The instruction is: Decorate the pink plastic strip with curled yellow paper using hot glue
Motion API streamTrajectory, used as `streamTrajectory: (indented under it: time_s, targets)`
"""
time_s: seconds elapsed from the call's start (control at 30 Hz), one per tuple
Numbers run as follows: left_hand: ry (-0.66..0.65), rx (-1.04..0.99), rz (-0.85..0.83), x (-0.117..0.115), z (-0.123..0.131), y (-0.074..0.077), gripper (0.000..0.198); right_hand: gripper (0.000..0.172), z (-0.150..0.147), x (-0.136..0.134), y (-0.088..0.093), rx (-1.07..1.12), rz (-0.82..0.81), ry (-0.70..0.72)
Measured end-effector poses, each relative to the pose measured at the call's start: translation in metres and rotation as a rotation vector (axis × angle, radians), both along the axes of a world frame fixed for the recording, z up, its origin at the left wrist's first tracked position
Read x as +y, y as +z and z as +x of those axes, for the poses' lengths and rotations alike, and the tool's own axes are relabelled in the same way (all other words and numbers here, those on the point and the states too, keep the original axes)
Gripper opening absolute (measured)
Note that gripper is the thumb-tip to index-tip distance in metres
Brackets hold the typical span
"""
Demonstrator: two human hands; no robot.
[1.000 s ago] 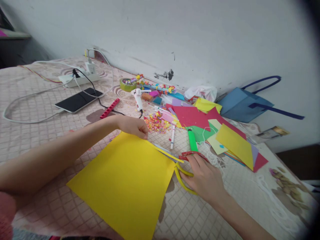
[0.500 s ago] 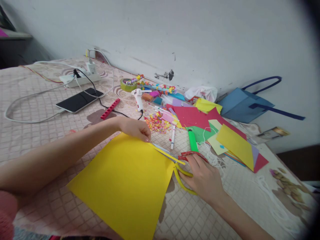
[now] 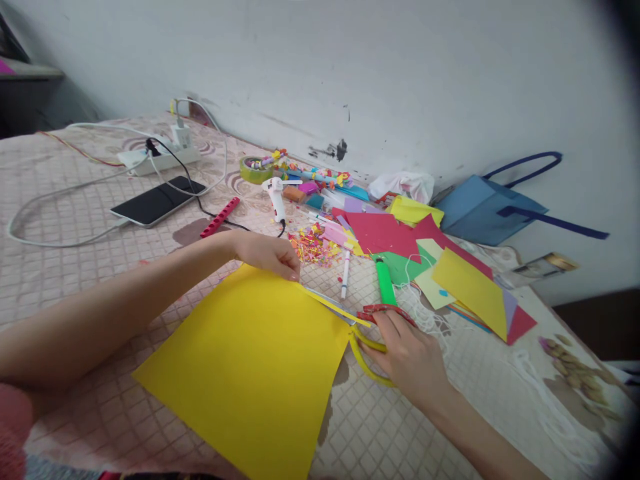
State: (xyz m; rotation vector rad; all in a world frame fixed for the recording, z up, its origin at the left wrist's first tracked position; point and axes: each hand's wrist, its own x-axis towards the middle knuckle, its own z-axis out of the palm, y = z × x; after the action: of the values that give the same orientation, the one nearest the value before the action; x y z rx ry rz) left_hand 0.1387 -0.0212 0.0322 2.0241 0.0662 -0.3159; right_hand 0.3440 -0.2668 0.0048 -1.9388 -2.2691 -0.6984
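Note:
A large yellow sheet of paper (image 3: pixel 245 367) lies before me, its far edge pinched by my left hand (image 3: pixel 267 255). My right hand (image 3: pixel 413 353) grips scissors (image 3: pixel 370 357), with fingers through the yellow and red handles. The scissor blades sit along the sheet's far right edge, partly hidden by paper. A narrow yellow strip (image 3: pixel 345 312), partly cut away, runs along that edge from near my left fingers toward the handles. Just beyond the scissors lies a bright green tube-shaped object (image 3: pixel 385 280).
Behind the hands are a white glue gun (image 3: pixel 275 197), colourful paper scraps (image 3: pixel 315 247), a white marker (image 3: pixel 345 273) and red paper (image 3: pixel 375 233). A phone (image 3: pixel 155 201) charges by a power strip (image 3: pixel 165 160) at left. White string (image 3: pixel 425 310) and a blue bag (image 3: pixel 493 210) are at right.
Almost nothing differs. The yellow sheet's right corner and the scissors have shifted very slightly; both hands keep their hold.

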Motion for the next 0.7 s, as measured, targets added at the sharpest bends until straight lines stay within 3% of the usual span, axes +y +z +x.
streamTrajectory:
  time_s: [0.7]
  targets:
    - [0.018,-0.047,0.055,0.0012,-0.0032,0.0003,0.034,0.031,-0.0078,0.0052,0.0008,0.049,-0.007,-0.011]
